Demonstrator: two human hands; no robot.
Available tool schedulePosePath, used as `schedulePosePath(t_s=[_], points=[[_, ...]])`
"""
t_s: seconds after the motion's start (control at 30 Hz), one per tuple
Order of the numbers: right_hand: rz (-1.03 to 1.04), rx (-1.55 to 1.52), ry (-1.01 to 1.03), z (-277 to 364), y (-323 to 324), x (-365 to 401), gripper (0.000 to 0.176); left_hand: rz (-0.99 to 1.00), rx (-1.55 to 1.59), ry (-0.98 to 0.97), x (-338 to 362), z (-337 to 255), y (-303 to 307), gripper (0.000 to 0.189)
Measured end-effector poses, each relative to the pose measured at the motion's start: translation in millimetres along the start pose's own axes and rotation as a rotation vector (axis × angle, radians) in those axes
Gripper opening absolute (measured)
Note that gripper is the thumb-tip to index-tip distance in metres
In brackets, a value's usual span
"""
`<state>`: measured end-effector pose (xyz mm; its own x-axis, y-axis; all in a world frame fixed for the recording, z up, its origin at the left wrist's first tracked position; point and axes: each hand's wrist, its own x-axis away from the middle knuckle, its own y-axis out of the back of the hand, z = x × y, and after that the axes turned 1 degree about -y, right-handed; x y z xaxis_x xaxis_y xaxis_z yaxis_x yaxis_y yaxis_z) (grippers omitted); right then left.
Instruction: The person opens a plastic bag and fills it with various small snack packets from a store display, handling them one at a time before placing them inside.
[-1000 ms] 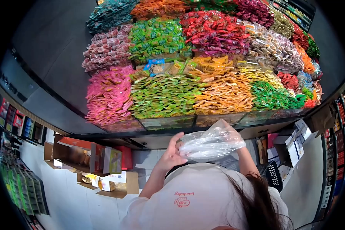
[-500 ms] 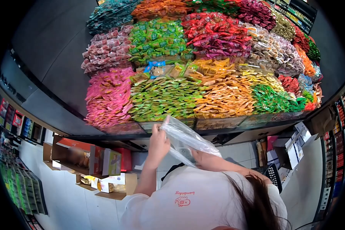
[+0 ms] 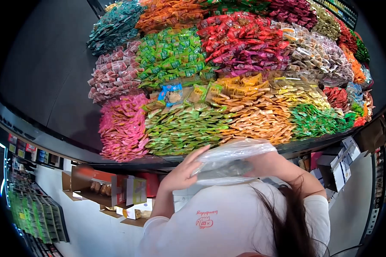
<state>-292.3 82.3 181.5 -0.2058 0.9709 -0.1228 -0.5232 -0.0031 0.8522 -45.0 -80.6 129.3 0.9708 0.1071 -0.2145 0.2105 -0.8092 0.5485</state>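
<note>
A clear plastic bag (image 3: 216,160) is stretched sideways in front of my chest, its mouth spread wide. My left hand (image 3: 181,173) is at the bag's left edge, fingers apart and stretched toward the film. On the other side my right hand (image 3: 263,164) grips the bag, its fingertips partly hidden by the film. Just beyond the bag lie heaps of small wrapped snack packets: green ones (image 3: 184,128), orange ones (image 3: 261,122) and pink ones (image 3: 122,128).
A blue packet (image 3: 171,94) lies on the divider behind the green heap. The display's dark edge (image 3: 304,147) runs in front of me. Open cardboard boxes (image 3: 94,184) stand on the floor at left, and more white boxes (image 3: 336,165) at right. Stocked shelves (image 3: 34,205) line the left side.
The bag has been pulled wider and turned more level. My left hand's fingers have spread from a pinch. My right hand has moved up and to the right.
</note>
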Motion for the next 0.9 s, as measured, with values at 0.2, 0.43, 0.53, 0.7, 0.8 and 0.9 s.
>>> schedulePosePath(t_s=[0.2, 0.43, 0.53, 0.7, 0.8, 0.9], points=[[-0.042, 0.050, 0.047, -38.1, 31.2, -22.8, 0.062, -0.157, -0.157, 0.019, -37.7, -3.1, 19.8, 0.025], [0.061, 0.044, 0.385, -86.3, 19.6, -58.4, 0.042, -0.355, 0.070, 0.044, -43.1, 9.9, 33.7, 0.056], [0.461, -0.166, 0.045, -80.0, 23.2, -78.2, 0.046, -0.399, 0.106, 0.103, -31.6, 24.5, 22.7, 0.062], [0.279, -0.020, 0.423, -79.3, -0.7, -113.3, 0.057, -0.481, 0.069, 0.175, -10.9, 34.4, 14.2, 0.068], [0.142, 0.164, 0.354, -80.7, -8.5, -130.6, 0.069, -0.632, 0.116, 0.248, -2.0, 37.8, 21.9, 0.068], [0.055, 0.260, 0.279, -84.3, -14.6, -140.1, 0.078, -0.559, 0.079, 0.224, -3.9, 23.5, 48.4, 0.073]])
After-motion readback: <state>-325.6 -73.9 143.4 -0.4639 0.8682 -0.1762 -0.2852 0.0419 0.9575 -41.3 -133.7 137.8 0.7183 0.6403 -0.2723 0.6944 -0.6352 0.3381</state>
